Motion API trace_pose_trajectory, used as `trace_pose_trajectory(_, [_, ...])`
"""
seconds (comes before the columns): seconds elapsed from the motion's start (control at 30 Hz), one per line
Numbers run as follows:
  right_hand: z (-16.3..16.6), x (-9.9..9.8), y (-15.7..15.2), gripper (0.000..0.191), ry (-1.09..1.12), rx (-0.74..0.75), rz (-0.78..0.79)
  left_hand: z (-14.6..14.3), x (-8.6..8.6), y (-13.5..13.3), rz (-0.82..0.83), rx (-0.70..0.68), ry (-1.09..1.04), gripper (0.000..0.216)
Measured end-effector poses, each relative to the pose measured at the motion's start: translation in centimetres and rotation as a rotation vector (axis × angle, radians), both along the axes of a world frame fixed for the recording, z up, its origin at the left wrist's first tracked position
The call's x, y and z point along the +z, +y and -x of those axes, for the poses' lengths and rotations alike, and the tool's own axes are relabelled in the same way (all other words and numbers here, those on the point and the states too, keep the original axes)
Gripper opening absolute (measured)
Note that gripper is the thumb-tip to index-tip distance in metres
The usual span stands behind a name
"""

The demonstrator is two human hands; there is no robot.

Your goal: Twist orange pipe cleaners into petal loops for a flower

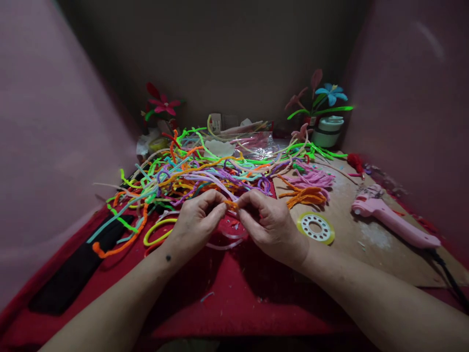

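Observation:
Between my two hands, just above the red cloth, is a short orange pipe cleaner (pixel 230 205). My left hand (pixel 200 217) pinches its left end between thumb and forefinger. At the other end, my right hand (pixel 273 222) grips it the same way, with the fingers curled in. Right behind the hands lies a tangled heap of pipe cleaners (pixel 205 168) in green, orange, purple, yellow and pale blue. A bundle of orange pipe cleaners (pixel 306 196) and a pink bundle (pixel 311 178) rest to the right of my right hand.
A pink hot glue gun (pixel 395 222) lies on a brown board (pixel 340 259), its cord running off right. Near my right wrist is a roll of clear tape (pixel 315 228). A black flat item (pixel 73 274) lies left. Pipe-cleaner flowers (pixel 331 93) stand at the back, beside a pale pot (pixel 328 131).

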State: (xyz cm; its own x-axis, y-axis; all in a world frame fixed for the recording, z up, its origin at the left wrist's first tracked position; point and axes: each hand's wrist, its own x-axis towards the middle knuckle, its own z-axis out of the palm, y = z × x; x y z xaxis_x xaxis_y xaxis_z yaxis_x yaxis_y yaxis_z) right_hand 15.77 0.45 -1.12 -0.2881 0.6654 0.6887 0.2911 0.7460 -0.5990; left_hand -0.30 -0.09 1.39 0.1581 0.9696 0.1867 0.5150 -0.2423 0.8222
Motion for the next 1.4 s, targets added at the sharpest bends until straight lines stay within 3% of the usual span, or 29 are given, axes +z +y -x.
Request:
trace_pose_trajectory(0.33, [0.1,-0.4,0.5,0.011,-0.104,-0.115,0.066,-0.2,0.0,-0.3,0.045,-0.030,-0.070,0.014])
trace_pose_trajectory(0.5, [0.0,-0.1,0.3,0.014,-0.132,-0.054,0.045,-0.2,0.1,-0.2,0.019,0.004,-0.036,0.014])
trace_pose_trajectory(0.83, [-0.1,0.2,0.3,0.022,-0.090,0.035,0.033,0.0,0.4,-0.3,0.038,0.052,-0.097,0.011])
trace_pose_trajectory(1.1, [0.1,0.2,0.4,0.013,0.090,-0.005,0.113,-0.2,0.5,-0.4,0.070,0.009,-0.113,0.011])
trace_pose_trajectory(1.23, [0.1,0.2,0.7,0.012,0.151,-0.014,0.235,-0.2,0.7,-0.6,0.057,-0.005,-0.073,0.014])
trace_pose_trajectory(1.4, [0.1,-0.1,1.1,0.006,0.211,0.121,0.530,-0.3,0.7,-0.6,0.028,-0.003,-0.009,0.015])
